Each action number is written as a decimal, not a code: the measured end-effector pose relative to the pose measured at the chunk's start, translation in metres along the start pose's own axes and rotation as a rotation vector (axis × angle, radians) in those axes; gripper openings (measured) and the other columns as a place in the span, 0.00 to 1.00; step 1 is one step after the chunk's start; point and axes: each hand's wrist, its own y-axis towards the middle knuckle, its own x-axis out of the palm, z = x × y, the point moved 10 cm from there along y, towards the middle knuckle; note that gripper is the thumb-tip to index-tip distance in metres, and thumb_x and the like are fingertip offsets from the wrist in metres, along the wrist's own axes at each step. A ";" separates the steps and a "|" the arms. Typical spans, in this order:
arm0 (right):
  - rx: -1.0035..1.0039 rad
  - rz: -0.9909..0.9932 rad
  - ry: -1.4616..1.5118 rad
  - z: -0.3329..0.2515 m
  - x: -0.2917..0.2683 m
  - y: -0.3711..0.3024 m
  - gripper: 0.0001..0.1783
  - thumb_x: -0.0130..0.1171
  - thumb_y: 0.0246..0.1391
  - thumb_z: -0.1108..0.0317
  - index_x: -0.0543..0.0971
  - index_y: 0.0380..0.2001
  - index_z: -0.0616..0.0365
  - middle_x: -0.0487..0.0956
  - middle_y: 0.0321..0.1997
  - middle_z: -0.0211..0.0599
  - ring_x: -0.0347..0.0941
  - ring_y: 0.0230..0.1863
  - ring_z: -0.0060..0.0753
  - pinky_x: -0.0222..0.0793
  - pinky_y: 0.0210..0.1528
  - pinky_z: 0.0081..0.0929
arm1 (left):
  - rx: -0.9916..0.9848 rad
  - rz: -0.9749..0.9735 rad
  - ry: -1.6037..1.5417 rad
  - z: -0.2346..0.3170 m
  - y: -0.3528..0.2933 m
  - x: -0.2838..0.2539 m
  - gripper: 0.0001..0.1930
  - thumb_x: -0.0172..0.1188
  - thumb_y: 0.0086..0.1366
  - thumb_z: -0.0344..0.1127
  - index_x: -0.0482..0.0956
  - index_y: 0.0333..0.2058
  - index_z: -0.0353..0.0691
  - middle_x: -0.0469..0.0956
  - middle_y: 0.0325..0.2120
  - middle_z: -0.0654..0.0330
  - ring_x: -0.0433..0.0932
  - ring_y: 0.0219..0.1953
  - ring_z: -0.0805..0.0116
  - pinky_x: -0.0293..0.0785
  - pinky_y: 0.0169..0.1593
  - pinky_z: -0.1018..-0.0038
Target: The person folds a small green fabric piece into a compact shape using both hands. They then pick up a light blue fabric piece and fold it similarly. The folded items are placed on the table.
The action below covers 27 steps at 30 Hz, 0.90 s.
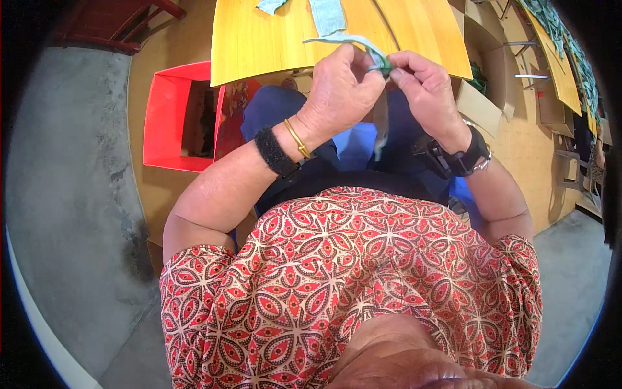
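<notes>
**Both hands pinched on a green strip, upper middle of the frame**

Left hand (340, 91) closed, fingertips clamped on a thin pale green strip (363, 44) just above centre. Right hand (424, 87) closed too, thumb and forefinger nipping the same strip where a darker green bit (382, 63) shows between the two hands. Hands touching at the fingertips. One end of the strip trailing up and left over the yellow table (272, 45); another tail (381, 123) hanging down between the wrists, over the blue lap. Black band and gold bangle (297, 138) on the left wrist, dark watch (463, 159) on the right. More pale green pieces (327, 14) lying on the table at the top edge. Red box (168, 117) on the floor at upper left, just beside the table. Cardboard box (483, 97) at upper right, near the right hand. Red patterned blouse (350, 279) filling the lower middle
</notes>
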 end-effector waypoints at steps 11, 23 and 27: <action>0.168 -0.204 0.404 0.009 0.019 -0.003 0.06 0.48 0.50 0.75 0.73 0.32 0.62 0.72 0.30 0.29 0.68 0.32 0.16 0.65 0.39 0.16 | 0.063 0.056 -0.043 0.007 0.001 -0.009 0.05 0.54 0.48 0.28 0.67 0.22 0.34 0.73 0.18 0.56 0.73 0.21 0.72 0.69 0.26 0.77; 0.301 -0.320 0.312 0.010 0.029 -0.010 0.04 0.48 0.50 0.71 0.72 0.28 0.59 0.70 0.33 0.25 0.64 0.35 0.15 0.59 0.43 0.16 | 0.172 -0.037 0.044 0.014 -0.001 -0.007 0.04 0.52 0.51 0.24 0.73 0.28 0.33 0.74 0.24 0.56 0.74 0.25 0.73 0.70 0.29 0.79; 0.217 -0.206 0.205 0.028 0.008 0.005 0.04 0.49 0.48 0.73 0.71 0.23 0.60 0.67 0.29 0.25 0.61 0.31 0.17 0.57 0.40 0.16 | -0.058 -0.167 -0.146 -0.013 -0.001 0.007 0.04 0.52 0.55 0.24 0.73 0.30 0.34 0.73 0.26 0.62 0.72 0.29 0.77 0.71 0.33 0.80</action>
